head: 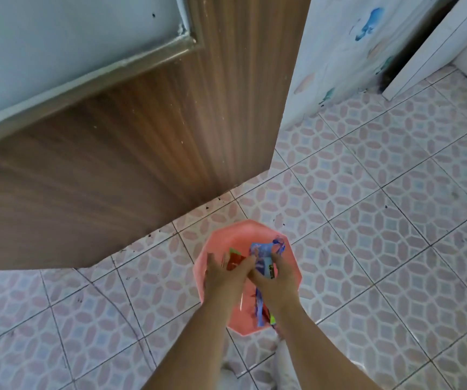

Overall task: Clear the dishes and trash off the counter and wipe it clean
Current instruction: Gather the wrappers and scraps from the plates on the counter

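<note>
A pink bin point(238, 235) with an angular rim stands on the tiled floor below me. Both my hands are over its opening. My right hand point(276, 280) grips blue wrappers point(263, 253), whose ends stick out above and below the fist. My left hand point(224, 277) has its fingers stretched out, touching a red wrapper point(233, 260) and the blue ones beside it. How the left fingers hold the trash is partly hidden.
A wood-grain cabinet side point(142, 150) fills the left, with a pale counter top and metal edge point(86, 77) above it. Patterned pink floor tiles point(381, 235) spread right. A patterned white wall point(347, 52) and a white door frame point(434, 52) stand at the upper right.
</note>
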Demonstrator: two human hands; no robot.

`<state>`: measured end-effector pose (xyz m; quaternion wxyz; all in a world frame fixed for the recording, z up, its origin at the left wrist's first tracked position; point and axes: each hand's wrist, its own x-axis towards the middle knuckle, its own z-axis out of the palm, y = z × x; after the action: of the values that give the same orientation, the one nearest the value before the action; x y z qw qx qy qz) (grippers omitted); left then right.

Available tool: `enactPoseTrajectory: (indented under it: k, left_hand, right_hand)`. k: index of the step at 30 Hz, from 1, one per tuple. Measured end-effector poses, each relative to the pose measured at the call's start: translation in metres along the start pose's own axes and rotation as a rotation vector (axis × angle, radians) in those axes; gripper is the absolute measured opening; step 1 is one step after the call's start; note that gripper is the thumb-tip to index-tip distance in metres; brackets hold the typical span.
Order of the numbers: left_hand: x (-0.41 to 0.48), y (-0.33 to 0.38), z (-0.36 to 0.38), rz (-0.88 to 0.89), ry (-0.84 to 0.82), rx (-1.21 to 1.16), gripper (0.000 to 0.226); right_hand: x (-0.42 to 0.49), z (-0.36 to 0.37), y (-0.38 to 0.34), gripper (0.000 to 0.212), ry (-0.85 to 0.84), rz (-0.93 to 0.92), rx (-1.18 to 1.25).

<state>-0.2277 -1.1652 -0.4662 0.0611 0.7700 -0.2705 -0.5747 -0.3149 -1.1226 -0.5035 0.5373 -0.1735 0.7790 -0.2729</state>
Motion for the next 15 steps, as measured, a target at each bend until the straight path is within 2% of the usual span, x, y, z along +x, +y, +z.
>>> enactPoseTrajectory:
  k: [1,2,4,6,11,15]
  left_hand:
    - [0.001,-0.001,0.000,0.005,0.004,0.009,0.091]
    - [0.000,0.000,-0.001,0.016,0.008,0.011,0.078]
    - [-0.006,0.004,-0.003,0.026,-0.004,0.038,0.062]
    - [-0.020,0.012,-0.007,0.029,-0.017,0.081,0.060]
    - [-0.055,0.028,-0.017,0.068,-0.004,0.129,0.042]
    - [-0.104,0.046,-0.035,0.101,-0.012,0.174,0.043]
  right_hand:
    - [0.004,0.002,0.007,0.080,-0.016,0.024,-0.019]
    - [0.003,0.001,0.009,0.083,-0.025,0.032,-0.031]
    - [-0.013,-0.007,-0.009,0.064,-0.025,0.063,-0.042]
    - [-0.022,-0.017,-0.022,0.045,-0.044,0.094,-0.042]
    - [-0.048,-0.033,-0.055,0.023,-0.027,0.071,-0.014]
    - [-0.084,-0.045,-0.084,0.011,-0.004,0.081,0.006]
